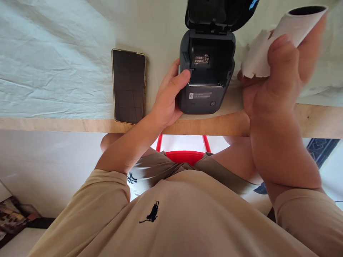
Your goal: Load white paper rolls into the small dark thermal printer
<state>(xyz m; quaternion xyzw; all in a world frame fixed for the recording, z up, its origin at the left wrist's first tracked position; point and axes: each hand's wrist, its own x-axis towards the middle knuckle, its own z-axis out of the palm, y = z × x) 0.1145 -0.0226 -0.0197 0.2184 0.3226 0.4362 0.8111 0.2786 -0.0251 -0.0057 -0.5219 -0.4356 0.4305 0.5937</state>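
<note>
My left hand grips the left side of a dark portable label printer, its thumb on the edge of the paper bay. The printer's black lid is swung up and away from me. Inside the bay no roll is seated; a small printed label shows on its inner wall. Off to the right, my right hand is closed around a white paper roll, slightly blurred. The roll's dark hollow core faces up and right, and a loose torn end of paper hangs at its left.
A smartphone with a dark screen lies left of the printer, near the table's wooden front edge. Wrinkled pale cloth covers the tabletop. Below the edge are my legs and a red stool.
</note>
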